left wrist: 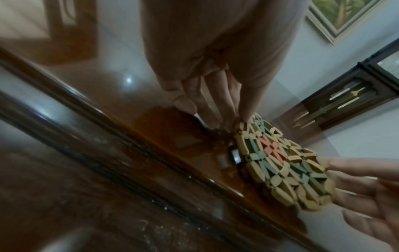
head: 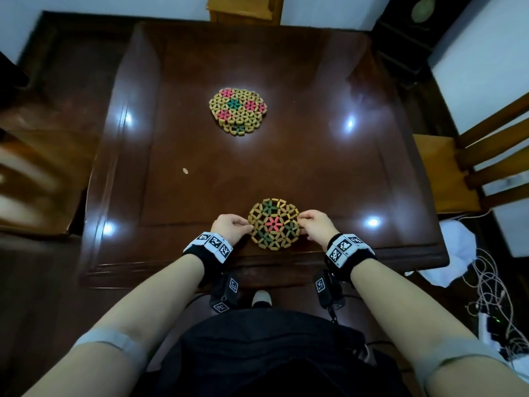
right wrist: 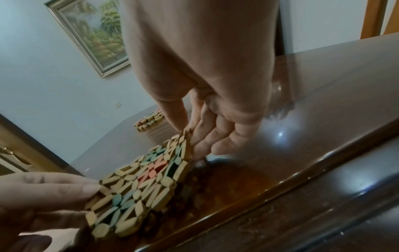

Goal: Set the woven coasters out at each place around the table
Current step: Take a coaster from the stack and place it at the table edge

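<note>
A round woven coaster (head: 274,224) of tan, green and red pieces is at the near edge of the dark wooden table (head: 315,156). My left hand (head: 231,227) pinches its left rim and my right hand (head: 314,223) pinches its right rim. In the wrist views the coaster (left wrist: 282,163) (right wrist: 138,184) is held just above the glossy top, slightly tilted. A small stack of similar coasters (head: 237,110) lies toward the far middle of the table, also visible as a low pile (right wrist: 149,120) in the right wrist view.
A small pale scrap (head: 185,171) lies left of the table's middle. A wooden chair (head: 469,167) stands at the right side, another (head: 37,173) at the left, and one (head: 243,8) at the far side. Cables and white cloth (head: 458,253) lie on the floor right.
</note>
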Available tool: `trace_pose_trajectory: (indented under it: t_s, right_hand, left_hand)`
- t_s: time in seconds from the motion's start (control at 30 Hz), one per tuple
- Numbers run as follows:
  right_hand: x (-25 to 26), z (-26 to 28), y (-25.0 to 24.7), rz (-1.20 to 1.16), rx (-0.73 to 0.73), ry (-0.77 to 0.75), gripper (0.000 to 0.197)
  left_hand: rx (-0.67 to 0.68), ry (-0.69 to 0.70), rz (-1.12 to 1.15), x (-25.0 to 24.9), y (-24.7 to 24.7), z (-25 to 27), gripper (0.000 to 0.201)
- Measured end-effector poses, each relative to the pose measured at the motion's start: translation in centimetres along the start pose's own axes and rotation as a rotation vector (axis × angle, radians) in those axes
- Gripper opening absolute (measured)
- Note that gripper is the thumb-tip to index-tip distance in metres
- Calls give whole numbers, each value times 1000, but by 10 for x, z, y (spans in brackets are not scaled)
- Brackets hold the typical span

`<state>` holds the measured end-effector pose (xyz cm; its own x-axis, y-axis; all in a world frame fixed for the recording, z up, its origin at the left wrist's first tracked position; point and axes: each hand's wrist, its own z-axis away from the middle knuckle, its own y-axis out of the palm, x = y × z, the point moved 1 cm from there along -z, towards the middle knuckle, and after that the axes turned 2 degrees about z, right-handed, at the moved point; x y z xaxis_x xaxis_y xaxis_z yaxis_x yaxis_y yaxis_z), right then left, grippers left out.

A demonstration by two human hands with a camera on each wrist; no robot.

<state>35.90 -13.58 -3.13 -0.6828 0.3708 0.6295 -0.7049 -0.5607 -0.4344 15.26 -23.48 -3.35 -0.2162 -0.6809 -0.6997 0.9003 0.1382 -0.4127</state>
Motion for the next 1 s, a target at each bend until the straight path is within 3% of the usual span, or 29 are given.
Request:
trace_pose_trajectory:
  t_s: [0.13, 0.27, 0.37, 0.47, 0.57, 1.0]
  right_hand:
    - [-12, -3, -13, 156, -61, -106, 29]
    - [-25, -5, -24, 237, -208, -206, 35]
    - [-28, -1, -24, 363, -139, -368, 37]
    - [-28, 5, -18, 645, 6, -483, 44]
    - [-32, 6, -14, 708, 91, -491, 44]
    - [-28, 13, -18, 671, 207, -427, 51]
  left_hand:
    - [-23, 5, -136, 2, 9, 3, 32]
    - [-142, 133, -304, 2, 16, 7, 42]
    - [-110, 233, -456, 2, 24, 7, 57]
    - [-35, 279, -692, 1, 30, 8, 68]
    - [3, 288, -775, 5, 33, 11, 69]
    - [-19, 257, -760, 10, 36, 23, 68]
